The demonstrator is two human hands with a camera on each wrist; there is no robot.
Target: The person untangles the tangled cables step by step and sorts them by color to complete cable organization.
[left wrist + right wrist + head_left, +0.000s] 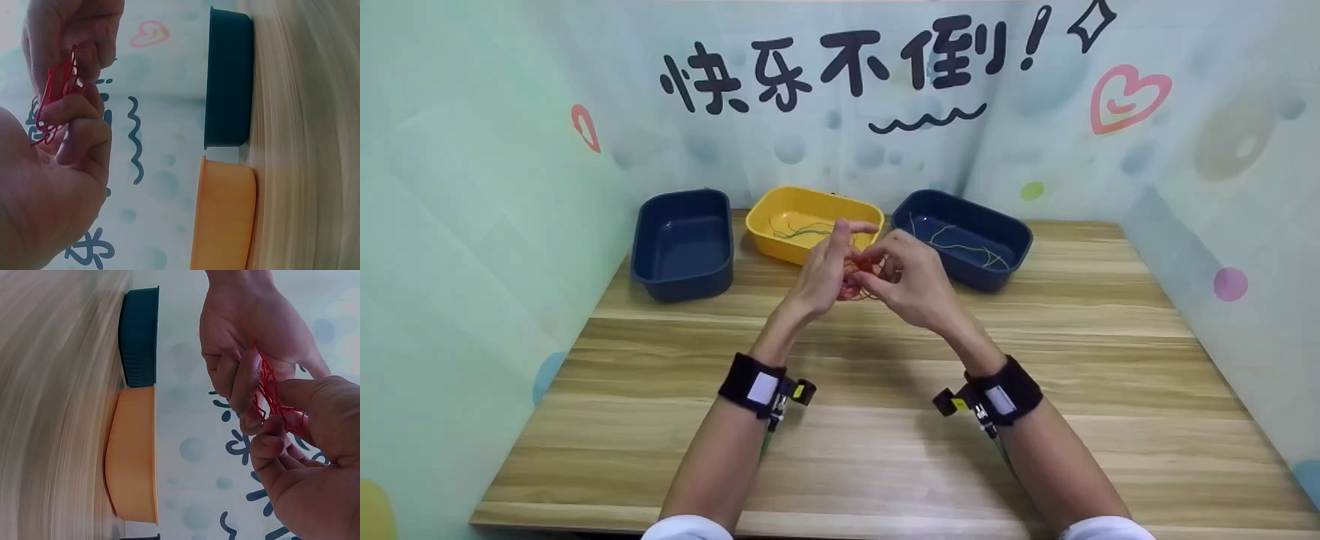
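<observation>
A loose tangle of thin red string (851, 291) is held between both hands, raised in front of the yellow box. My left hand (819, 279) grips one side of the bundle under its curled fingers, its thumb standing up. From the other side my right hand (916, 283) pinches the strands between thumb and fingertips. In the left wrist view, red loops (55, 93) stick out between the two hands. The right wrist view shows the red strands (271, 394) stretching from the left fingers to the right fingertips. Part of the bundle is hidden by the fingers.
Behind the hands stands a yellow box (814, 251) with thin greenish strings in it. To its right, a dark blue box (990, 279) holds a few yellow-green strings. Another dark blue box (686, 286) stands at the left. A printed curtain (810, 150) closes off the wooden table's back.
</observation>
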